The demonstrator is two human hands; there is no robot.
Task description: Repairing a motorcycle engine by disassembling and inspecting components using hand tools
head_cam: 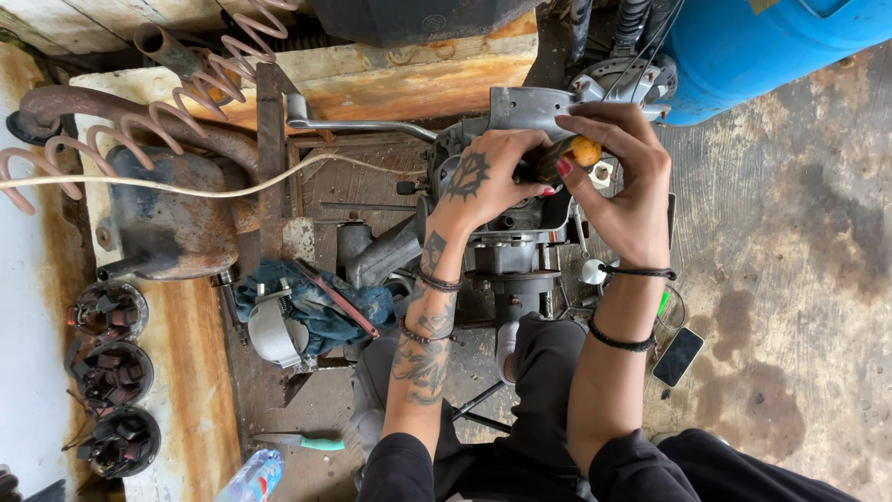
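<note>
Left hand, right hand both grip orange-handled tool; engine crowds beneath.

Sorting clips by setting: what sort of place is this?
Probably a small engine or motorcycle repair shop. Both hands work on a grey engine set on a stained concrete floor, with a rusty exhaust and three wound coil parts beside it.

Tattooed forearm, black wristbands, dark sleeves.
</note>
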